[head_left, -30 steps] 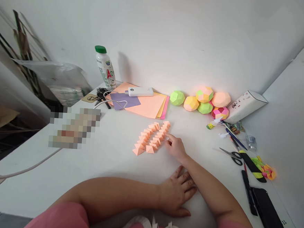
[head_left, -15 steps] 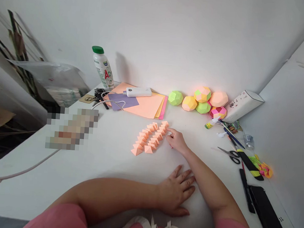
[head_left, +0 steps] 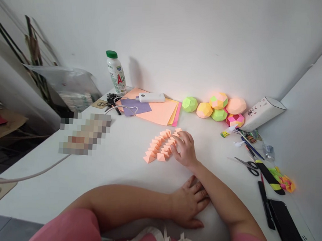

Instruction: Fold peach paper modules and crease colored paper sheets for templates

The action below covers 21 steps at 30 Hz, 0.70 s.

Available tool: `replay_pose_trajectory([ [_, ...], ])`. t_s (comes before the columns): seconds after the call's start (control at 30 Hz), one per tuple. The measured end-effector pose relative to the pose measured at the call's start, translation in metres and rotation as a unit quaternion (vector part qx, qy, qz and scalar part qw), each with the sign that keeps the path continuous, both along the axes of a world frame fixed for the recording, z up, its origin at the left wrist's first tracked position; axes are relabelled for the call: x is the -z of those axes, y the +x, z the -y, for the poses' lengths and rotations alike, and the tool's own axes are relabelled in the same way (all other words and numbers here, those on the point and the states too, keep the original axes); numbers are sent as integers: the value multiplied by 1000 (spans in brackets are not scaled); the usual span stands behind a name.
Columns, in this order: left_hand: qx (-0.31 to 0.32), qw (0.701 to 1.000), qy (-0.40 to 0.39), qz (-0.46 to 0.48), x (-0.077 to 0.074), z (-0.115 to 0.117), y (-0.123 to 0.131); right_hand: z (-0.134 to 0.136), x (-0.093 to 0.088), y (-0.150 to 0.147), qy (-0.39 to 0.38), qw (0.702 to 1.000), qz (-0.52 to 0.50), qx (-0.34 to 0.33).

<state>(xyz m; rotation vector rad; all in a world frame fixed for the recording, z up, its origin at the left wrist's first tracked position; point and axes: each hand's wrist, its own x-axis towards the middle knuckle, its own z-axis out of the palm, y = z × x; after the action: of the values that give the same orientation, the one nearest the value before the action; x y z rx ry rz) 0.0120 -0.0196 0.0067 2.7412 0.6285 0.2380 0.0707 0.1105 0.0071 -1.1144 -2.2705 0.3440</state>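
Note:
Two slanting rows of folded peach paper pieces stand on the table: a left row (head_left: 155, 143) and a right row (head_left: 166, 148). My right hand (head_left: 186, 148) is over the right row, its fingers apart and slightly bent, with fingertips at the pieces and covering some of them. I see nothing held in it; whether it presses on the paper is hard to make out. My left hand (head_left: 189, 203) lies flat on the table near my body, fingers spread, with the right forearm passing beside its fingertips.
Several faceted paper balls (head_left: 204, 110) sit against the wall. Behind the rows lie coloured paper sheets (head_left: 161, 111) with a white power bank (head_left: 151, 97), beside a bottle (head_left: 116, 73). Scissors (head_left: 250, 165), a cutter (head_left: 269, 175) and a black case (head_left: 289, 228) lie at right.
My right hand has moved left from beside the right row to over it, its fingers now spread rather than pointing. The left hand stays flat. The whole view has shifted slightly.

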Motion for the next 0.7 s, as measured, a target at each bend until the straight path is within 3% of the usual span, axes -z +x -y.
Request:
replay_pose_trajectory([
  [0.07, -2, 1000, 8, 2, -2, 0, 0, -2, 3, -5, 89, 993, 73, -41],
  [0.1, -3, 1000, 13, 1, -3, -1, 0, -4, 5, -7, 94, 989, 102, -44],
  [0.3, -8, 1000, 23, -6, -6, -1, 0, -15, 14, -6, 27, 985, 165, -33],
  [0.7, -7, 999, 31, 4, -5, -1, 0, -6, 13, -10, 65, 977, 172, -104],
])
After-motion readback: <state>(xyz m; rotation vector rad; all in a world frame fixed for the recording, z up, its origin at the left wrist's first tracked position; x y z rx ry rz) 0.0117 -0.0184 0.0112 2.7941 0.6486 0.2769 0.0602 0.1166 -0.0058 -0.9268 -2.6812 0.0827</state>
